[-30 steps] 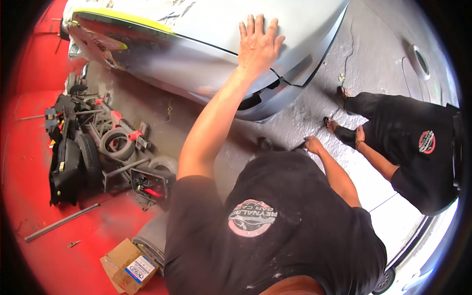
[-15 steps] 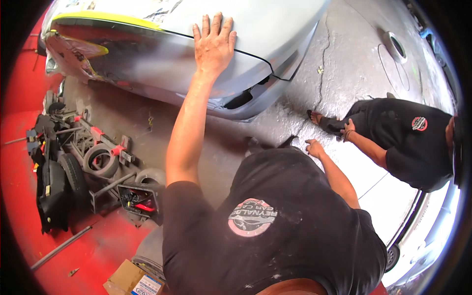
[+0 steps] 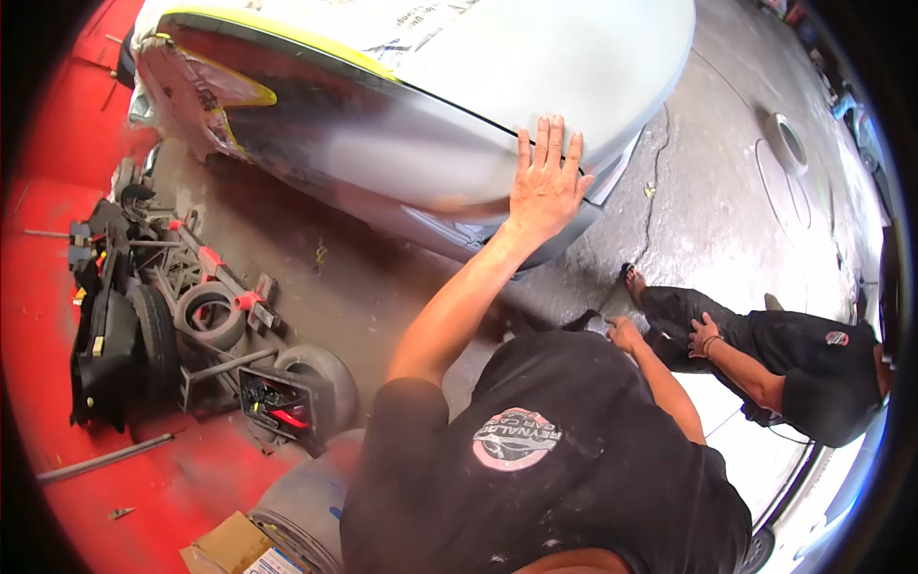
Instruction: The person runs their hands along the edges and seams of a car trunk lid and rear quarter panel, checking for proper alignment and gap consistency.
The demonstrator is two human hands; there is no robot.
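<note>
My left hand (image 3: 547,187) lies flat on the grey car body (image 3: 382,153), its fingers spread across the dark seam near the rounded corner. The palm rests on the panel below the seam and the fingertips reach the pale panel (image 3: 574,77) above. Yellow tape (image 3: 287,38) edges the masking over the car's upper left part. Beside my torso, low over the floor, my right hand (image 3: 626,335) has its index finger stretched out and the other fingers curled. Nothing shows in it.
A co-worker in dark clothes (image 3: 736,330) bends forward at right, a hand on one leg. To the left lie a loose tire (image 3: 208,314), metal frames, black car parts (image 3: 120,354) and a crate (image 3: 277,402). A cardboard box (image 3: 229,545) stands at lower left; a white car (image 3: 727,469) at lower right.
My left hand has slid right and nearer along the car body, toward its corner. My right hand has shifted slightly. The co-worker appears lower in the view.
</note>
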